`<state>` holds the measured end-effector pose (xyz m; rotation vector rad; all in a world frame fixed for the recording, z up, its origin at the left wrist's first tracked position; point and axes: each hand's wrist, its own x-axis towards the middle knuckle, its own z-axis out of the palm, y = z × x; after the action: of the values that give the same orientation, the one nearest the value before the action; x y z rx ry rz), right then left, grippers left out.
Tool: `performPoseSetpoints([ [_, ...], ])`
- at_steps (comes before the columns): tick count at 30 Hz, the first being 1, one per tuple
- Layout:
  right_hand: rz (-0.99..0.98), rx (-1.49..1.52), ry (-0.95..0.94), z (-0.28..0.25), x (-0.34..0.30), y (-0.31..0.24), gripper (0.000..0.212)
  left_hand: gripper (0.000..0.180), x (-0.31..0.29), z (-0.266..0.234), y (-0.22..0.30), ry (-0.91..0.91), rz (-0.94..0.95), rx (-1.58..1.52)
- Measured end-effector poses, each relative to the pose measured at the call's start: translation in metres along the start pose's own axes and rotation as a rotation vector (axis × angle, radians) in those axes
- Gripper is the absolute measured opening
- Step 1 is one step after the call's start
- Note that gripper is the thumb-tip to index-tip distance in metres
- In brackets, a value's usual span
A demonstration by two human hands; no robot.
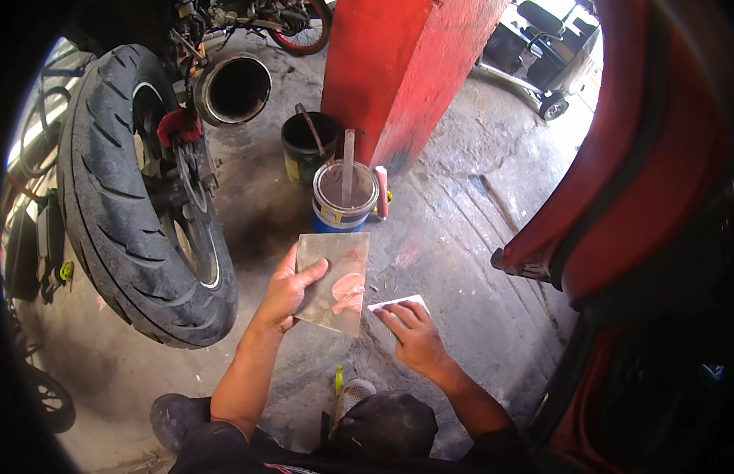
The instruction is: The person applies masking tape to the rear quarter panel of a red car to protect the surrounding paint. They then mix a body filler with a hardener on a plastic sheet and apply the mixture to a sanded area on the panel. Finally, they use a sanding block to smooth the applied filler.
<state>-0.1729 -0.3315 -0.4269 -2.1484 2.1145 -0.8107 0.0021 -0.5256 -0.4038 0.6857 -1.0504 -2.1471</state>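
Note:
My left hand grips a flat rectangular mixing board by its left side, thumb on top and the other fingers mostly hidden beneath. A smear of pink paste, like body filler, lies on the right part of the board's face. To the right of the board, a little apart from it, my right hand is closed on a thin white spreader, fingers pressed on its near side. Just beyond the board stands an open blue can with a flat stick upright in it.
A pink and white tube stands beside the can. Behind are a black bucket and a red pillar. A motorcycle wheel and exhaust flank my left; a red vehicle panel is at right.

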Motion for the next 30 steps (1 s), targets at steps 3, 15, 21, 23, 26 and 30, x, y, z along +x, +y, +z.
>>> performPoseSetpoints([
  [3,0.143,0.16,0.223,-0.007,0.014,-0.002,0.06,0.038,-0.001,0.0,-0.01,-0.079,0.188,0.589],
  [15,-0.053,0.298,-0.107,0.018,0.018,-0.021,0.065,0.043,-0.014,0.02,-0.027,0.185,0.439,0.438],
  [21,0.129,0.299,0.116,0.0,0.021,-0.005,0.054,0.049,0.009,0.014,-0.016,0.252,0.462,0.061],
  [23,-0.053,0.21,0.278,-0.026,0.043,-0.031,0.057,0.05,0.005,0.005,-0.024,0.251,0.152,-0.06],
  [26,-0.346,0.212,0.232,-0.016,0.04,-0.052,0.059,0.053,-0.001,0.012,-0.025,0.122,-0.174,-0.177],
  [30,-0.122,0.004,0.198,0.021,0.015,0.005,0.064,0.055,-0.008,0.019,-0.014,0.066,-0.199,-0.119],
])
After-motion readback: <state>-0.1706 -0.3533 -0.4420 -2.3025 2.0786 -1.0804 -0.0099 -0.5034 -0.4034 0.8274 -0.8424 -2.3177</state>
